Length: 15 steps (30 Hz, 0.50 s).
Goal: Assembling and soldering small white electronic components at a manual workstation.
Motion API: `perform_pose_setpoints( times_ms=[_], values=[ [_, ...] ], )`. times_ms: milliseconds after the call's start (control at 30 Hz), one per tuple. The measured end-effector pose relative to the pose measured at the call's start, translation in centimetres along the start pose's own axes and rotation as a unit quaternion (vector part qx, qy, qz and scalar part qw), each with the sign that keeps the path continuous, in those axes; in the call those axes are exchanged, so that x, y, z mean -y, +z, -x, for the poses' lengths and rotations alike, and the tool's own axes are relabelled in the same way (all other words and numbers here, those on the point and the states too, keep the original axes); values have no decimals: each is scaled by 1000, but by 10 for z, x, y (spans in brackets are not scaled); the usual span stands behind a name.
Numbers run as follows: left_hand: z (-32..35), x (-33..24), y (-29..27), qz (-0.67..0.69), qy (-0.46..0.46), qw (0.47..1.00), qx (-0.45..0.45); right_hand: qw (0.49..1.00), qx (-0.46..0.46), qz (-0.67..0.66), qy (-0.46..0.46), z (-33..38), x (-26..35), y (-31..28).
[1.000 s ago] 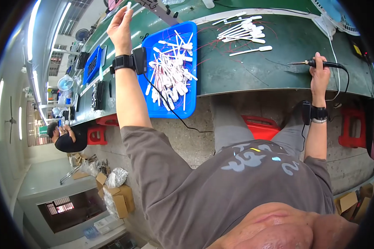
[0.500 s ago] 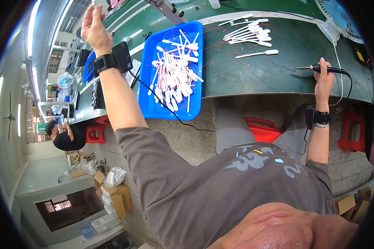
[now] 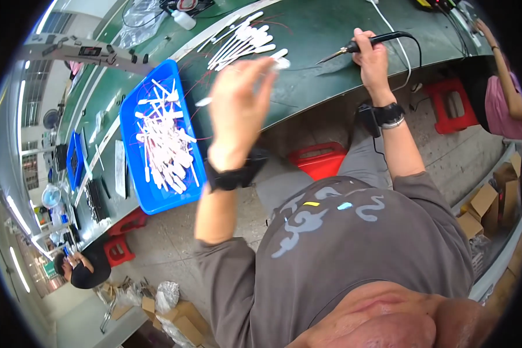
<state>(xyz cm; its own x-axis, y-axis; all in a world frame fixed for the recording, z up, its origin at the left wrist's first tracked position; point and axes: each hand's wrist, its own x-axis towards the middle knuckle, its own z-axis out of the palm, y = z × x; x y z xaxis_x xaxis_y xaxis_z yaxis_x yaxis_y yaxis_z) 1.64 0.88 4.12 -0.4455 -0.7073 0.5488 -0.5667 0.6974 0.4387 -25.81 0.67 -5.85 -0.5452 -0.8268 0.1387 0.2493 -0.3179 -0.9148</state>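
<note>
White plastic piece (image 3: pixel 279 62), small & blurred, is sitting at the tips of the left hand (image 3: pixel 238 110), above the green tabletop (image 3: pixel 325 35) edge, just below the loose row of white sticks (image 3: pixel 240 42). Left arm is reaching up & forward, wrist w/ black watch (image 3: pixel 233 176), palm side facing away; fingers (image 3: pixel 260 78) are smeared by motion, so can't tell if they're pinching the piece or just beside it. Right hand (image 3: pixel 370 58) is resting at the tabletop edge, fingers curling tight round a soldering iron (image 3: pixel 362 45), tip pointing left, black cord looping off behind. Right wrist is wearing a dark band (image 3: pixel 388 113). Blue tray (image 3: pixel 156 200) w/ a heap of white sticks is lying left of the left hand, well apart. Red stool (image 3: pixel 319 159) is showing under the tabletop. Another person in pink (image 3: pixel 504 104) is sitting far right, partly cut off.
</note>
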Motion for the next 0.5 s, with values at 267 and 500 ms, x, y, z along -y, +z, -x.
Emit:
perform_pose_setpoints(
  times_ms=[267,500],
  values=[
    [22,8,94,42,-35,998,44,1000,27,0,-1,4,4,-1],
    [28,12,103,44,-30,999,8,999,22,44,-14,5,4,0]
  ],
)
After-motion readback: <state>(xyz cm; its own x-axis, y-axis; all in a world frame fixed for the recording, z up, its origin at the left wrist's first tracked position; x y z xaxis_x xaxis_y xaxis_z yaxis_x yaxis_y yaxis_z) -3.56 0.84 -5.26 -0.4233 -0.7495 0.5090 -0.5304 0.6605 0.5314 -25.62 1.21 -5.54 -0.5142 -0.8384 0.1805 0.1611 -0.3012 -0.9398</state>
